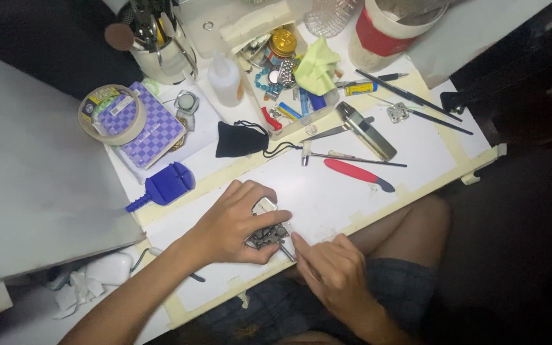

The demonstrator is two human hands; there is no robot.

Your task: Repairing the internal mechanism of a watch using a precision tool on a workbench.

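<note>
Metal watch band [267, 234] sits gripped in the curled left hand [232, 225], while the right hand [330, 268] pinches a thin tool [286, 252] against it.

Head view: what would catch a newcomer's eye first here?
Near the front edge of the white worktable, the left hand presses down a small metal piece while the right hand sets a thin tool against it. Behind them lie a red-handled tool, a black pouch and a blue plastic tool, with a cluttered parts tray at the back.
</note>
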